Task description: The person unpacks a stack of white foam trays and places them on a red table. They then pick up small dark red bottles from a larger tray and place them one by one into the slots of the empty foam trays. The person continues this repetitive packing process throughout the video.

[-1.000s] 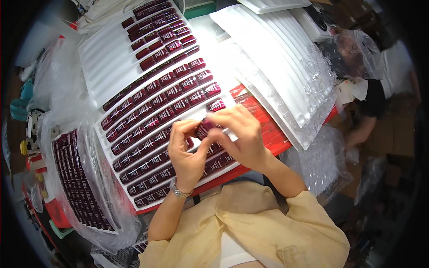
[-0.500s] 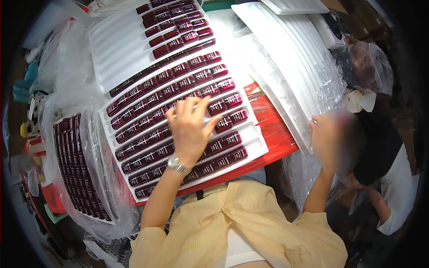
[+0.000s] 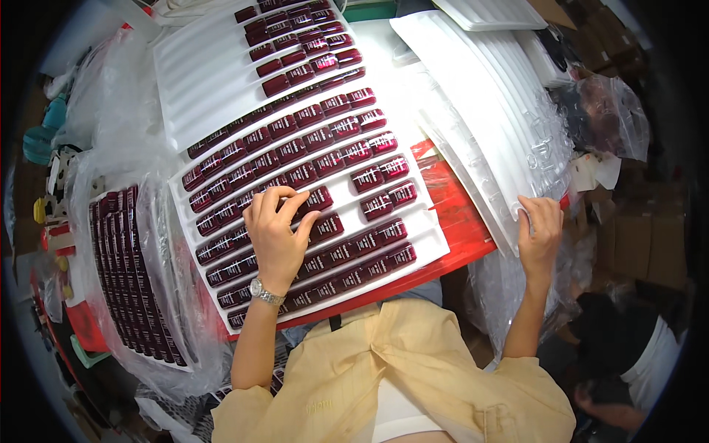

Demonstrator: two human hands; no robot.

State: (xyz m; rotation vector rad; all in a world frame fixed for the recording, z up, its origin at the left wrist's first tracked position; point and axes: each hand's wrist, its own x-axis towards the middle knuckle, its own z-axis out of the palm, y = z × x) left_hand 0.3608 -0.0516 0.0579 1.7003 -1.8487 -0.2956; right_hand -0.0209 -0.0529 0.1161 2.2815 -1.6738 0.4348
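Rows of small dark red bottles (image 3: 317, 139), like nail polish bottles, lie in a white grooved tray (image 3: 432, 240) in front of me. My left hand (image 3: 277, 232) reaches over the middle rows, palm down. Its thumb and fingers are curved but apart, with the tips at the bottles beside a gap in two rows. Whether they touch a bottle is hard to see. To the right, my right hand (image 3: 540, 235) pinches the near corner of a white plastic tray (image 3: 473, 111) in a slanted stack.
Behind, another white tray (image 3: 199, 81) is partly filled with bottles. At left, more bottles (image 3: 125, 273) lie under clear plastic wrap (image 3: 162, 221). A red table surface (image 3: 461, 236) shows beneath the trays. A co-worker (image 3: 617, 354) is at the lower right.
My left hand has moved left along the rows, and a gap between bottles shows where it was. My right hand's fingers now show at the tray corner. The co-worker has moved lower.
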